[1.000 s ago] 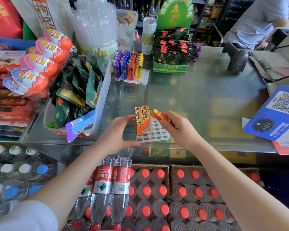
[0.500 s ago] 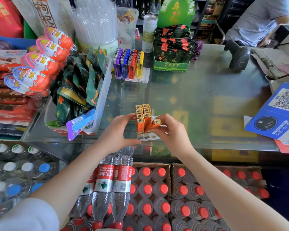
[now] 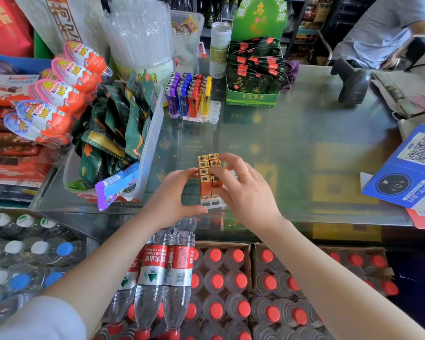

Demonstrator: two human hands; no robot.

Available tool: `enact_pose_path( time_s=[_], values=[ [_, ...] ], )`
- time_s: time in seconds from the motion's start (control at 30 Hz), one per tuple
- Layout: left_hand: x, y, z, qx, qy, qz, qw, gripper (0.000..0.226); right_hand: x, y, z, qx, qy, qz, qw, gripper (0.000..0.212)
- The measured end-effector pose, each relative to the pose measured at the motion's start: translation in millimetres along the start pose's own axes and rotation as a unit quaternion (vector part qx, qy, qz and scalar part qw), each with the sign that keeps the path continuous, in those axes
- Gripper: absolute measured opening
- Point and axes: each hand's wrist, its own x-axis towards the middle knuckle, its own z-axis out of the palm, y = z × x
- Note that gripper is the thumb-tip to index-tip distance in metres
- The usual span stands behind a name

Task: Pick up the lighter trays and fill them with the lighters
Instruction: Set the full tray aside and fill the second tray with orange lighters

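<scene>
A clear plastic lighter tray (image 3: 212, 203) sits near the front edge of the glass counter (image 3: 292, 143). Several gold-orange lighters (image 3: 205, 168) stand upright in its left columns. My left hand (image 3: 172, 196) grips the tray and lighter block from the left. My right hand (image 3: 243, 190) covers the tray's right side, its fingers closed on a gold lighter (image 3: 216, 181) standing in the second column. Farther back stands a second tray (image 3: 212, 114) holding several purple, blue, red and yellow lighters (image 3: 189, 96).
A clear bin of green snack packets (image 3: 123, 133) stands left of the tray. A green tea display box (image 3: 254, 74), a can (image 3: 219, 50) and a barcode scanner (image 3: 352, 85) sit at the back. A blue QR payment stand (image 3: 407, 168) is at right. Bottled water (image 3: 214, 290) fills boxes below.
My right hand carried a loose gold lighter from the tray's right side, tilted it in, and now presses it upright in the second column. My left hand stayed on the tray.
</scene>
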Motion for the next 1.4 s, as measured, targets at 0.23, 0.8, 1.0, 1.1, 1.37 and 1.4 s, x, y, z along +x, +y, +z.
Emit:
enact_pose_path(
  time_s=[0.23, 0.8, 1.0, 1.1, 1.37, 1.4],
  values=[
    [5.9, -1.0, -1.2, 0.019, -0.01, -0.002, 1.0, 0.079, -1.1, 14.5, 6.9, 0.07, -0.053, 0.035, 0.996, 0.044],
    [35.4, 29.6, -32.7, 0.074, 0.157, -0.031, 0.984, 0.068, 41.8, 63.0, 51.3, 0.036, -0.17, 0.167, 0.971, 0.05],
    [38.0, 56.3, -78.2, 0.144, 0.202, 0.077, 0.966, 0.039, 80.8, 57.9, 73.5, -0.014, -0.184, 0.18, 0.966, 0.055],
    [44.9, 56.9, -90.9, 0.155, 0.216, 0.096, 0.959, 0.034, 95.8, 60.0, 82.3, -0.012, -0.184, 0.194, 0.964, 0.056],
    [60.2, 41.8, -99.6, 0.16, 0.201, 0.087, 0.962, 0.038, 113.2, 70.8, 92.3, -0.021, -0.177, 0.193, 0.965, 0.052],
    [60.0, 42.2, -100.6, 0.159, 0.198, 0.087, 0.963, 0.04, 115.2, 71.7, 92.2, -0.023, -0.179, 0.194, 0.964, 0.052]
  ],
)
